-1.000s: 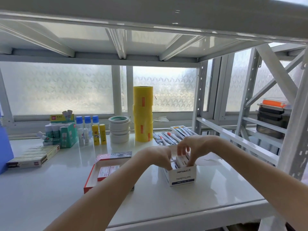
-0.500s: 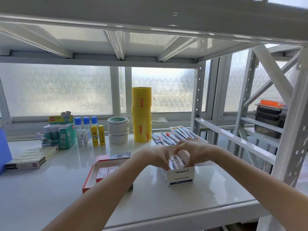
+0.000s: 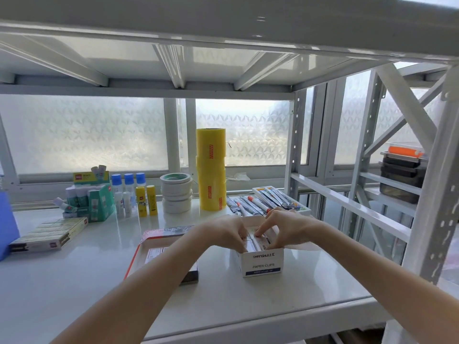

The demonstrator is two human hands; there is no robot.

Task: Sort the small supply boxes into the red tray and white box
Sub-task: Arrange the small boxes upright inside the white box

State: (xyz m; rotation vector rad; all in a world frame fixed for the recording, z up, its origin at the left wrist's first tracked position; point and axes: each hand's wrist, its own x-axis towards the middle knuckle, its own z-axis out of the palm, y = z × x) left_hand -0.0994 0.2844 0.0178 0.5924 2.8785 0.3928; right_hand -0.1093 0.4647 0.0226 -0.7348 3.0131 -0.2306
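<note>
Here, two bare forearms reaching in from the near edge over the white shelf surface (image 3: 74, 281). Left hand (image 3: 224, 234) at the left rim of the white box (image 3: 260, 265), fingers curled down inside among the small supply boxes (image 3: 258, 243); cannot tell whether clamped on one or just pressing. Right hand (image 3: 285, 228) over the right half of the same box, index finger pointing down onto a small box top, other fingers bent along the right wall; grip also unclear. Hands close together, nearly touching above the box. White box open-topped, printed "PAPER CLIPS" on its near face, sitting right of center. Just left of it, red tray (image 3: 135, 254), partly covered by the left forearm, a couple of flat white-and-red boxes lying inside. Dark small block (image 3: 191, 278) at the tray's near right corner. Farther left, flat stack of long boxes (image 3: 49, 234) lying near a blue object (image 3: 7, 229) at the left edge. Farther back, green glue-stick cartons (image 3: 95, 202), blue-capped bottles (image 3: 129, 182), two yellow glue sticks (image 3: 146, 201), stack of white tape rolls (image 3: 176, 193), tall stack of yellow tape rolls (image 3: 211, 170). Right of those, tray of packaged markers (image 3: 263, 201), just beyond the hands. Frosted window (image 3: 87, 135) behind everything. Far right, dark bins (image 3: 401, 177) with an orange item on top on a neighbouring rack.
</note>
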